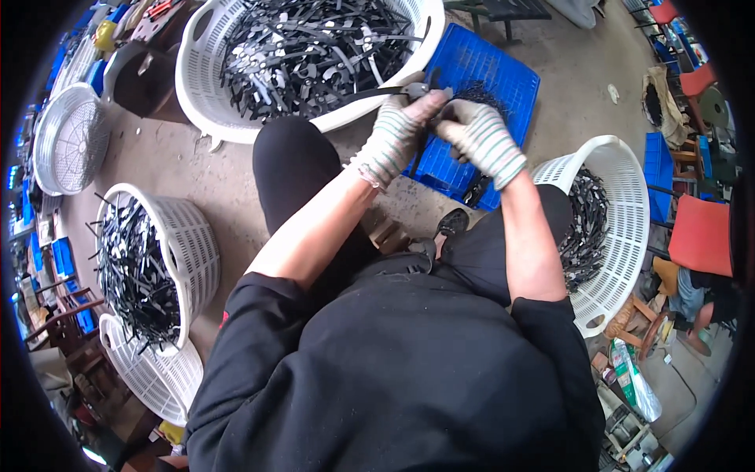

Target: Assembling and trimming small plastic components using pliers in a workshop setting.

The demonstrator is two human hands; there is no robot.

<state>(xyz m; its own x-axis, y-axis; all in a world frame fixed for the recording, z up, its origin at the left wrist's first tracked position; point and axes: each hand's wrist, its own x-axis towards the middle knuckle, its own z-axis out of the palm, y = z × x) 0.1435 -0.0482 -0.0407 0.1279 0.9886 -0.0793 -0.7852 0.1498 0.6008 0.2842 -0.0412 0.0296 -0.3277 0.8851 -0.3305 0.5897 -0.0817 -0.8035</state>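
Both my hands wear white striped work gloves and meet above a blue plastic crate (515, 90). My left hand (393, 134) is closed on a long black strip (366, 96) with a silvery metal end, which reaches left over the rim of a big white basket (244, 134). Close beside it, my right hand (486, 141) has its fingers curled in at the metal end. Whatever lies between them is too small to make out. Similar black strips with silvery pieces (307, 59) heap up in the basket. Thin black bits (478, 93) lie on the crate.
To my left stands a white basket (193, 240) full of black strips, and another basket (625, 220) of dark pieces is at my right knee. A round white basket (67, 141), a red chair (700, 236) and a seated person's arm (701, 322) are farther out.
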